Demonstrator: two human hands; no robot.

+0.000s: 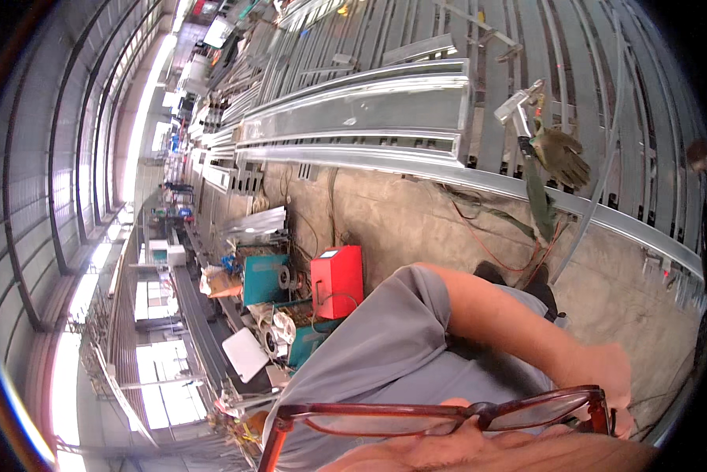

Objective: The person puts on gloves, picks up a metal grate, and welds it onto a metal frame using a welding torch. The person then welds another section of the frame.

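Observation:
My left forearm crosses in front of my grey shirt toward the lower right. At its end my left hand (605, 381) is bent and its fingers are curled, close to the end of a dark-red pair of glasses (487, 411). Most of its fingertips are hidden, and what they hold, if anything, does not show. No part of my right hand is in view. Beyond the arm, a gun-shaped metal tool (518, 108) with a dark-green sheathed cable (537, 197) rests on metal bars. Against it lies an olive work glove (560, 157).
A long bench of parallel metal bars (644, 228) fills the upper right, with a long silver frame (353, 110) on it. On the concrete floor (400, 204) stand a red box-shaped machine (337, 282) and teal units with spools (265, 277). A thin red cable (479, 245) trails near dark shoes.

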